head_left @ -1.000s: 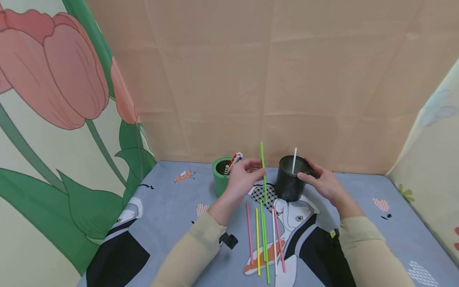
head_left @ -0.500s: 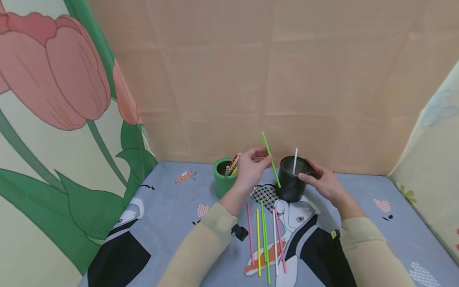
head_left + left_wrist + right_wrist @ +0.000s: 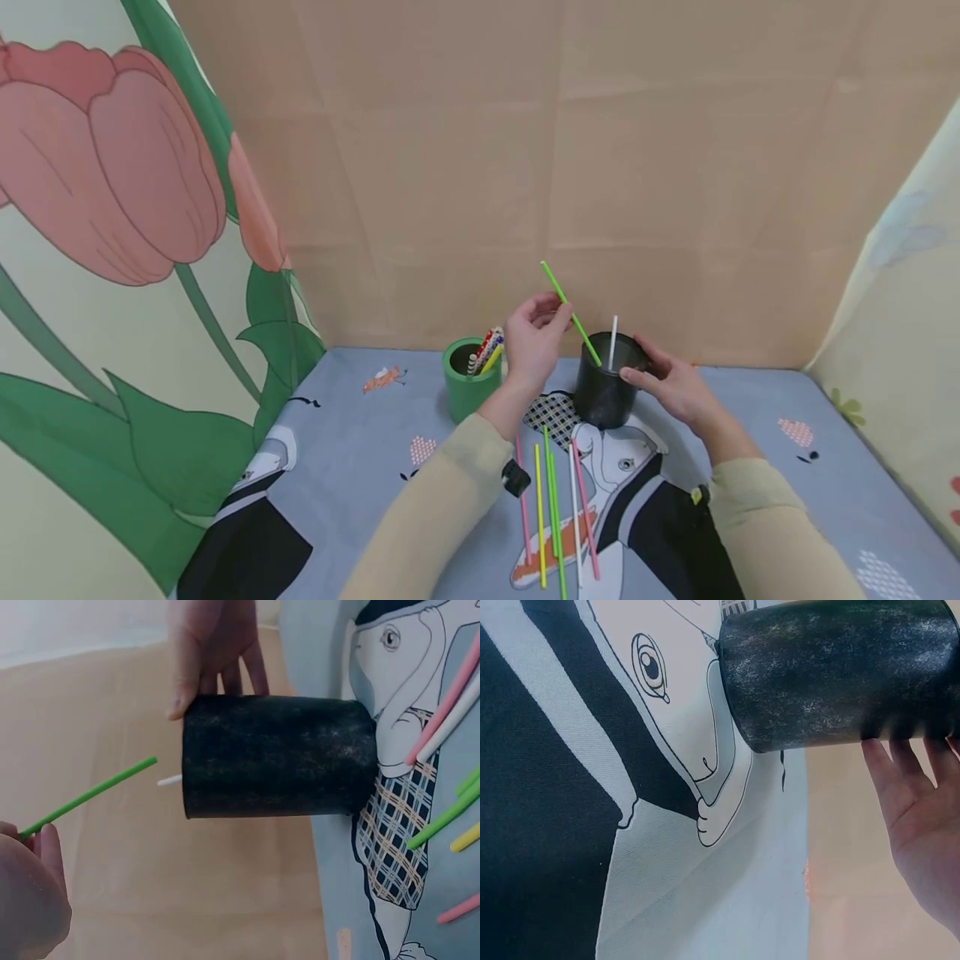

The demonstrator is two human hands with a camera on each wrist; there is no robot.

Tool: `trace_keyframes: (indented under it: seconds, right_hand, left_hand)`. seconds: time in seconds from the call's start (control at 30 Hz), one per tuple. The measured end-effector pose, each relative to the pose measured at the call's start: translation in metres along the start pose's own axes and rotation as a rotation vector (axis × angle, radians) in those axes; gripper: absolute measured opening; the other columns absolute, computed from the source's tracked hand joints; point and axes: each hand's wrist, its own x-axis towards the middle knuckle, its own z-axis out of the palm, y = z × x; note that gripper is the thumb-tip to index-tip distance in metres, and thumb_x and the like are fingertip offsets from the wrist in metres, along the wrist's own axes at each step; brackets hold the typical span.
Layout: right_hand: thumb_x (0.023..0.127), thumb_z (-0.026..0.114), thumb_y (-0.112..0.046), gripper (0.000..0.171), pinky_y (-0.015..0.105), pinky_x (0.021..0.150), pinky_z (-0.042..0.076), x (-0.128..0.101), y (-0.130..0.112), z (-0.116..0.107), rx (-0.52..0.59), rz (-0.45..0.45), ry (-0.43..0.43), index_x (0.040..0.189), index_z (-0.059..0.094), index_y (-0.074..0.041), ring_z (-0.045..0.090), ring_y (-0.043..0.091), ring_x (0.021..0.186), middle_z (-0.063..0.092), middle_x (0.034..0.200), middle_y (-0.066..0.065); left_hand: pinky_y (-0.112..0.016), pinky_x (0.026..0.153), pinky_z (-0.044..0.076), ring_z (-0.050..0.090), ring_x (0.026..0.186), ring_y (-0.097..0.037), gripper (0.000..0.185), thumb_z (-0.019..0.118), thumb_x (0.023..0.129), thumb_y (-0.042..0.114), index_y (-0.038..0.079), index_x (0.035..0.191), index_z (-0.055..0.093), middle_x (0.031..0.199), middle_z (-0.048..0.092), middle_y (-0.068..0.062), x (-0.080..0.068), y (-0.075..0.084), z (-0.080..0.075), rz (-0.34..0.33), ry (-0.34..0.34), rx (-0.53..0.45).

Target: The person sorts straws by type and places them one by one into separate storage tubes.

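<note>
green straw (image 3: 572, 315) lower tip hidden inside black cup (image 3: 603, 392)

The left hand (image 3: 534, 342) pinches a bright green straw (image 3: 570, 312). The right hand (image 3: 671, 385) holds a black cup (image 3: 603, 387) with a faint grey speckle, and a white straw (image 3: 612, 342) stands in it. Left of the left hand is a green cup (image 3: 467, 385) with red, white, blue and yellow striped straws. Below the hands lie pink, yellow, green and white straws (image 3: 557, 508) on a grey-blue cloth (image 3: 360, 450) printed with black, white, orange and checked figures. Both sleeves are beige.
</note>
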Motion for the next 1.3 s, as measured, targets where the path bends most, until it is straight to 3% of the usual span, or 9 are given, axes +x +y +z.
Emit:
trace_keyframes:
  seconds: [0.13,0.3,0.4,0.5,0.6,0.93,1.07,1.3]
  right_hand:
    - [0.103,0.067,-0.057,0.096,0.076,0.117,0.034,-0.001,-0.001,-0.001,0.002,-0.002,0.006,0.173,0.011,-0.022,0.032,0.057,0.151,0.024,0.171,0.032]
    - [0.104,0.067,-0.054,0.095,0.075,0.117,0.035,-0.003,-0.005,-0.001,0.012,-0.007,-0.003,0.173,0.012,-0.02,0.032,0.057,0.151,0.024,0.171,0.032]
    - [0.104,0.067,-0.055,0.095,0.075,0.116,0.036,-0.002,-0.003,-0.001,0.001,-0.008,0.004,0.173,0.012,-0.02,0.033,0.057,0.15,0.026,0.17,0.032]
    - [0.103,0.066,-0.058,0.096,0.075,0.115,0.037,0.0,-0.002,-0.001,-0.022,-0.008,0.013,0.173,0.013,-0.02,0.035,0.057,0.149,0.029,0.169,0.033]
    - [0.102,0.067,-0.06,0.097,0.074,0.115,0.039,0.002,-0.001,-0.001,-0.038,-0.006,0.019,0.173,0.015,-0.02,0.038,0.056,0.148,0.033,0.167,0.033]
    - [0.102,0.068,-0.056,0.095,0.074,0.117,0.037,0.003,0.0,0.003,0.001,0.005,-0.005,0.173,0.015,-0.021,0.038,0.055,0.149,0.032,0.167,0.033]
    - [0.103,0.068,-0.056,0.095,0.074,0.117,0.037,0.003,0.0,0.002,0.007,0.001,-0.006,0.173,0.014,-0.021,0.037,0.056,0.149,0.031,0.168,0.033]
    - [0.103,0.068,-0.055,0.095,0.074,0.117,0.036,0.001,0.001,0.003,0.021,0.001,-0.003,0.173,0.015,-0.02,0.036,0.055,0.149,0.031,0.169,0.031]
  left_hand:
    - [-0.041,0.085,0.067,0.075,0.088,-0.023,0.018,0.076,0.096,-0.002,-0.006,0.114,0.074,0.1,0.076,-0.008,0.005,-0.008,0.006,-0.003,-0.002,0.064]
    - [-0.048,0.085,0.067,0.076,0.092,-0.035,0.018,0.077,0.096,-0.003,-0.005,0.114,0.074,0.099,0.076,-0.011,0.008,-0.018,0.011,-0.035,0.036,0.093]
    - [-0.045,0.084,0.067,0.075,0.086,-0.024,0.019,0.077,0.096,0.0,-0.005,0.115,0.074,0.098,0.076,-0.007,0.011,-0.024,0.014,-0.017,0.07,0.099]
    - [-0.035,0.081,0.067,0.07,0.081,-0.01,0.017,0.078,0.096,0.002,-0.002,0.112,0.076,0.095,0.075,-0.003,0.014,-0.028,0.016,0.03,0.079,0.148]
    - [-0.025,0.077,0.064,0.067,0.079,-0.005,0.013,0.079,0.096,0.003,0.001,0.108,0.077,0.092,0.074,0.001,0.016,-0.031,0.018,0.056,0.073,0.193]
    - [-0.025,0.07,0.065,0.068,0.075,-0.008,0.01,0.082,0.093,0.0,0.002,0.101,0.078,0.087,0.074,0.001,0.013,-0.043,0.014,-0.059,0.068,0.266]
    - [-0.025,0.072,0.065,0.07,0.077,-0.009,0.012,0.083,0.093,0.002,0.002,0.103,0.079,0.088,0.076,0.0,0.015,-0.041,0.015,-0.063,0.044,0.274]
    - [-0.022,0.081,0.062,0.074,0.092,-0.011,0.03,0.082,0.096,0.01,0.0,0.124,0.077,0.108,0.08,-0.009,0.01,-0.041,0.01,-0.086,-0.056,0.448]
